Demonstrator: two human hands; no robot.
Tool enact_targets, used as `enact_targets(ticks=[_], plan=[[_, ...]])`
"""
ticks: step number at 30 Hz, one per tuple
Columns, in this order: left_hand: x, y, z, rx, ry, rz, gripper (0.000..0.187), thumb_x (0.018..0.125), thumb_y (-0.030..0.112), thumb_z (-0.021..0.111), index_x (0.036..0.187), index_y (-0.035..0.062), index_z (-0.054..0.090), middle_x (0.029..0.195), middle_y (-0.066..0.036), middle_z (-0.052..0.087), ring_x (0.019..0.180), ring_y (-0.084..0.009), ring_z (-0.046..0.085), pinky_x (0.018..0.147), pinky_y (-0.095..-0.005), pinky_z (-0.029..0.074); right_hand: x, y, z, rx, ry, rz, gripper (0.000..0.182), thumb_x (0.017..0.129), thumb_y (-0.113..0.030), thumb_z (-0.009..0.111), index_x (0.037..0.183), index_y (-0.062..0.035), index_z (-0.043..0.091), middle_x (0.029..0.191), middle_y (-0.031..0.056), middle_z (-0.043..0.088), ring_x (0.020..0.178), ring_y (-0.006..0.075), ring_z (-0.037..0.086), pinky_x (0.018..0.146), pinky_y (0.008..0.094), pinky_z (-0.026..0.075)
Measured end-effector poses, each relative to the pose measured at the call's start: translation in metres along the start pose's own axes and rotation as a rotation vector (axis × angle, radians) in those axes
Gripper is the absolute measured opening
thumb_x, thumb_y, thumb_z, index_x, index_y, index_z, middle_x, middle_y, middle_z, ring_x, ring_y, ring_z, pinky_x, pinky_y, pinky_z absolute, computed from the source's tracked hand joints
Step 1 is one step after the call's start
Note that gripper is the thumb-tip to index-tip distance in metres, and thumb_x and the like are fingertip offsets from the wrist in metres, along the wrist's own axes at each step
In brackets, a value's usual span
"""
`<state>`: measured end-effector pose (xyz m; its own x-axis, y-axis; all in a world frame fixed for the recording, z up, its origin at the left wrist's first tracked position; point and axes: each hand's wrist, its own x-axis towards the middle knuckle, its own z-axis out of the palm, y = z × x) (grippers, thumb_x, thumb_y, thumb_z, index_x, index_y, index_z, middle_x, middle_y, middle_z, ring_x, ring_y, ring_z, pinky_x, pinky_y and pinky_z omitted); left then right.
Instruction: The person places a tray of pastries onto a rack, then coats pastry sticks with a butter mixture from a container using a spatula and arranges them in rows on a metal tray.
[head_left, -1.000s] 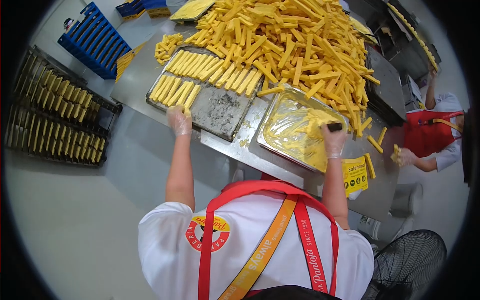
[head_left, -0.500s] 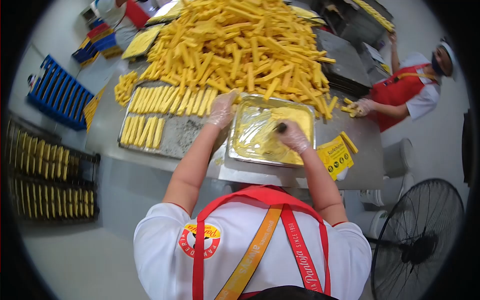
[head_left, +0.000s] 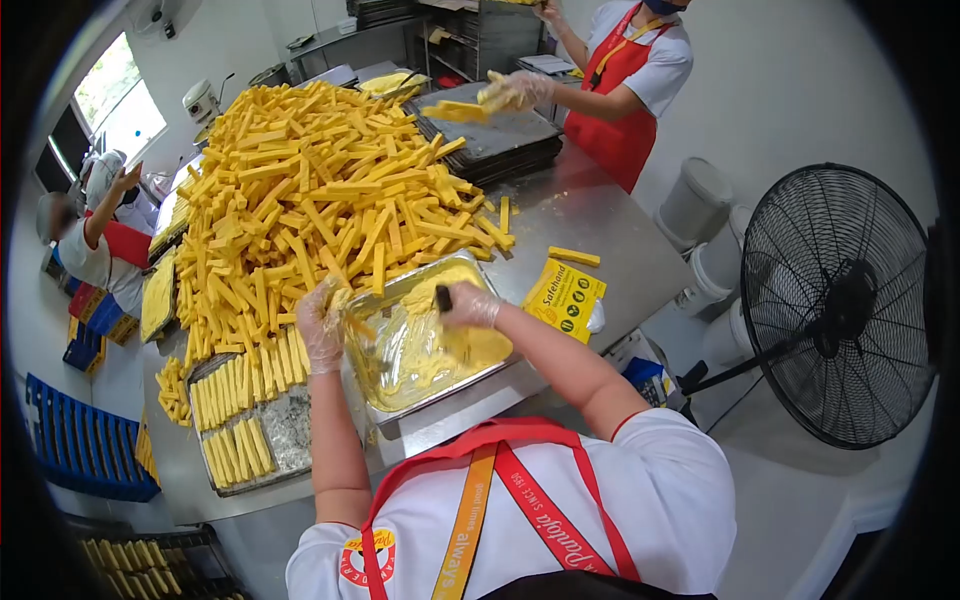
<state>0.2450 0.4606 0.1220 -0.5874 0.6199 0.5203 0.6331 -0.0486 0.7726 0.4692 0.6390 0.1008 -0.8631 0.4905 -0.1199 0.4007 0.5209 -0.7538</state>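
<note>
My gloved left hand (head_left: 320,325) is at the left rim of a metal pan, fingers closed round a yellow bread stick (head_left: 358,324) that is partly blurred. Inside the pan (head_left: 497,362) is a smeared pale yellow spread (head_left: 405,365). My gloved right hand (head_left: 470,306) grips a tool by its black handle (head_left: 443,298) over the pan; the working end is blurred. Beyond both hands rises a big heap of yellow bread sticks (head_left: 310,190). Left of the pan lies a dark baking tray (head_left: 287,425) with rows of coated sticks (head_left: 235,450).
Across the table a co-worker's gloved hand (head_left: 515,92) holds yellow sticks above stacked dark trays (head_left: 490,140). A yellow Safehand packet (head_left: 560,298) lies right of the pan, near a single stick (head_left: 574,257). A black fan (head_left: 845,305) stands at right. Another person (head_left: 95,240) is at far left.
My view has turned to the right and up. My left hand now has a bread stick at the pan's edge. The co-worker's gloved hand has lifted sticks over the stacked trays.
</note>
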Motion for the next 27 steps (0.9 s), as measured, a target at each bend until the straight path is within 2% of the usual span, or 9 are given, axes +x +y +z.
enact_targets(ticks=[2, 4, 7, 10, 12, 14, 20, 24, 27], plan=[[-0.010, 0.025, 0.014, -0.399, -0.109, -0.431, 0.028, 0.084, 0.015, 0.072, 0.110, 0.0048, 0.069, 0.098, -0.009, 0.069, 0.075, -0.0131, 0.062, 0.061, -0.0236, 0.051, 0.014, 0.021, -0.004, -0.161, 0.311, -0.006, 0.019, 0.070, -0.018, 0.063, 0.080, -0.0014, 0.063, 0.077, 0.0234, 0.065, 0.073, 0.0396, 0.063, 0.065, 0.0447, 0.050], [-0.030, 0.010, 0.028, -0.430, -0.218, -0.427, 0.027, 0.084, 0.016, 0.071, 0.109, 0.0067, 0.070, 0.091, -0.006, 0.069, 0.065, -0.0092, 0.058, 0.054, -0.0210, 0.048, 0.013, 0.022, 0.007, -0.174, 0.438, -0.152, 0.019, 0.071, -0.017, 0.062, 0.079, -0.0003, 0.063, 0.076, 0.0240, 0.065, 0.073, 0.0409, 0.062, 0.065, 0.0455, 0.050], [-0.069, -0.007, 0.056, -0.300, -0.219, -0.514, 0.025, 0.085, 0.015, 0.069, 0.108, 0.0044, 0.069, 0.087, -0.004, 0.068, 0.066, -0.0107, 0.059, 0.057, -0.0236, 0.050, -0.013, -0.001, -0.003, -0.135, 0.016, -0.277, 0.018, 0.071, -0.017, 0.062, 0.079, -0.0004, 0.064, 0.077, 0.0243, 0.065, 0.073, 0.0407, 0.063, 0.064, 0.0450, 0.050], [-0.099, -0.049, 0.069, -0.122, -0.258, -0.491, 0.023, 0.084, 0.010, 0.068, 0.106, 0.0017, 0.070, 0.090, -0.006, 0.069, 0.074, -0.0152, 0.063, 0.065, -0.0275, 0.052, -0.013, 0.004, -0.024, 0.002, -0.117, -0.065, 0.017, 0.070, -0.016, 0.062, 0.078, -0.0006, 0.063, 0.078, 0.0247, 0.065, 0.074, 0.0414, 0.063, 0.064, 0.0449, 0.050], [-0.103, -0.060, 0.070, 0.010, -0.271, -0.467, 0.023, 0.082, 0.009, 0.068, 0.103, 0.0005, 0.070, 0.096, -0.012, 0.071, 0.084, -0.0217, 0.066, 0.076, -0.0323, 0.053, 0.004, 0.022, -0.025, -0.149, 0.168, 0.000, 0.019, 0.070, -0.017, 0.065, 0.082, -0.0017, 0.064, 0.078, 0.0217, 0.066, 0.071, 0.0358, 0.065, 0.063, 0.0415, 0.050], [-0.101, -0.050, 0.073, -0.087, -0.162, -0.504, 0.025, 0.081, 0.007, 0.067, 0.106, 0.0004, 0.069, 0.101, -0.015, 0.070, 0.087, -0.0246, 0.067, 0.080, -0.0335, 0.052, 0.011, 0.025, -0.008, -0.249, 0.441, -0.176, 0.025, 0.073, -0.016, 0.069, 0.089, 0.0009, 0.063, 0.080, 0.0169, 0.066, 0.069, 0.0295, 0.065, 0.063, 0.0401, 0.052], [-0.104, -0.050, 0.083, -0.013, 0.008, -0.200, 0.034, 0.080, 0.002, 0.065, 0.114, 0.0011, 0.065, 0.105, -0.016, 0.069, 0.095, -0.0292, 0.066, 0.083, -0.0357, 0.051, -0.012, -0.017, 0.008, 1.192, 0.184, -0.137, 0.029, 0.075, -0.014, 0.076, 0.089, 0.0060, 0.060, 0.084, 0.0069, 0.065, 0.070, 0.0212, 0.064, 0.063, 0.0410, 0.053], [-0.106, -0.030, 0.077, -0.013, -0.066, -0.222, 0.033, 0.080, 0.003, 0.065, 0.112, 0.0020, 0.065, 0.105, -0.016, 0.069, 0.097, -0.0288, 0.066, 0.084, -0.0357, 0.051, 0.019, 0.040, 0.023, 0.410, 0.401, 0.118, 0.029, 0.071, -0.025, 0.071, 0.072, 0.0022, 0.059, 0.068, 0.0150, 0.063, 0.066, 0.0278, 0.064, 0.063, 0.0421, 0.051], [-0.101, 0.004, 0.064, 0.188, -0.127, -0.268, 0.031, 0.080, 0.007, 0.066, 0.111, 0.0044, 0.065, 0.105, -0.015, 0.069, 0.096, -0.0299, 0.066, 0.084, -0.0362, 0.051, 0.010, 0.031, 0.015, 0.256, 0.490, 0.004, 0.029, 0.073, -0.027, 0.069, 0.073, 0.0012, 0.059, 0.067, 0.0167, 0.062, 0.062, 0.0287, 0.062, 0.062, 0.0408, 0.051]])
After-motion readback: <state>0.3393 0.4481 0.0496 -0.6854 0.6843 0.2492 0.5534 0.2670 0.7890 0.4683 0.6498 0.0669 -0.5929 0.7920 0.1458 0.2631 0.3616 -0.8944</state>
